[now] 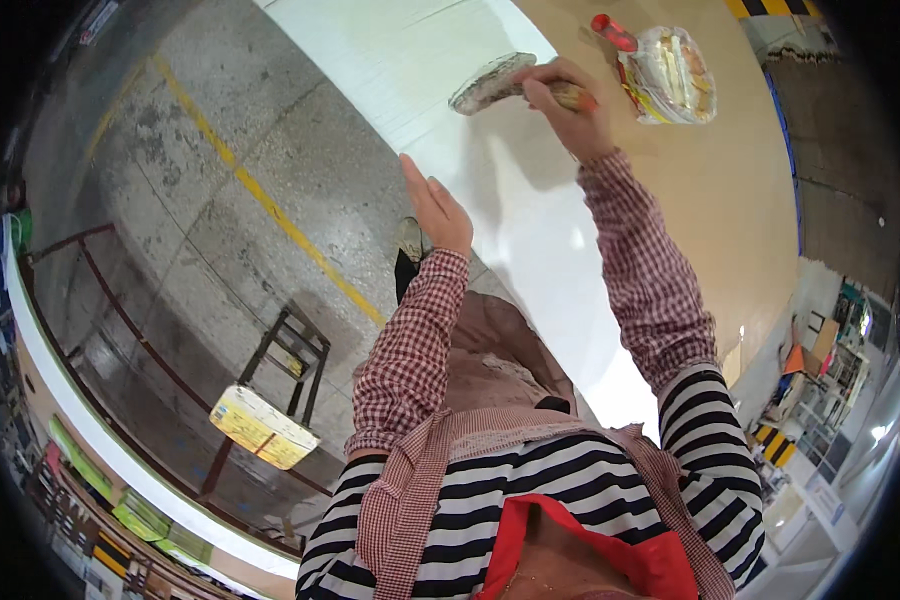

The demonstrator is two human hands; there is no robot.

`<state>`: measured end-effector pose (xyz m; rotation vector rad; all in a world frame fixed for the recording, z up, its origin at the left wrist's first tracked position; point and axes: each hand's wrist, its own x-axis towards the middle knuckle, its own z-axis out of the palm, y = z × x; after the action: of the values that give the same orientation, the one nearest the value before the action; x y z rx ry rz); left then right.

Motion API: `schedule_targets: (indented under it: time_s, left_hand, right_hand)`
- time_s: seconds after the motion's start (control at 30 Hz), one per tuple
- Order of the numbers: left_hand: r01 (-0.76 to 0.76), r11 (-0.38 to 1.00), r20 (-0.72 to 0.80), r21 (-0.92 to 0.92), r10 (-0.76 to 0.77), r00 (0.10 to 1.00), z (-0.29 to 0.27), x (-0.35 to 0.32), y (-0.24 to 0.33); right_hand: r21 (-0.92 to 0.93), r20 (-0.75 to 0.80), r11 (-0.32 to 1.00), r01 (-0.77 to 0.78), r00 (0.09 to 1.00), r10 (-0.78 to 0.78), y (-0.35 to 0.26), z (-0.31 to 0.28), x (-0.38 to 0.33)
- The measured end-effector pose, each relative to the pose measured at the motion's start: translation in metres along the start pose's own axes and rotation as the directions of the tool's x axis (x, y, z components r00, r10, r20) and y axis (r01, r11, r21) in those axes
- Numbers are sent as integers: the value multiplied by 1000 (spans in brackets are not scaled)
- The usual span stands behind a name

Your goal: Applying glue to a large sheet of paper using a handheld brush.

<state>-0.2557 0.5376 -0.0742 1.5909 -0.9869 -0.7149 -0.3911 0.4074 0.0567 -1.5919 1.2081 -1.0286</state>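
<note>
In my right hand (568, 98) is a paint brush (488, 86), its wide pale bristles touching or just above a long white sheet (450, 60). The fingers wrap its handle, whose stained end sticks out on the right. My left hand (438, 208) is open, fingers stretched out together along the sheet's left edge, with nothing in it. Whether its palm presses on the edge is hidden. To the right of the brush stands a clear plastic tub (675, 75) with yellow and whitish contents, and a red cylindrical object (613, 32) lies against its rim.
The sheet lies on a tan board (745, 180). Left of it is a concrete floor (300, 130) with a yellow line (245, 175). A yellow-and-white block-shaped container (263, 427) sits by a dark metal frame (305, 350). Shelving and a striped barrier (775, 448) stand at right.
</note>
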Motion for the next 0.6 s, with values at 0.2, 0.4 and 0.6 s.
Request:
schedule_targets:
  time_s: [0.2, 0.4, 0.6]
  left_hand:
    - [27, 999, 5, 31, -27, 1000, -12, -1, 5]
    - [38, 999, 34, 34, -40, 999, -10, -5, 7]
    - [76, 996, 71, -49, -72, 995, 0, -12, 15]
  right_hand:
    - [-306, -32, 947, -102, 995, 97, 6, -47, -131]
    - [-87, 68, 881, -465, 880, 471, -53, -75, -133]
    - [-62, 24, 970, -236, 971, 238, -12, -72, -64]
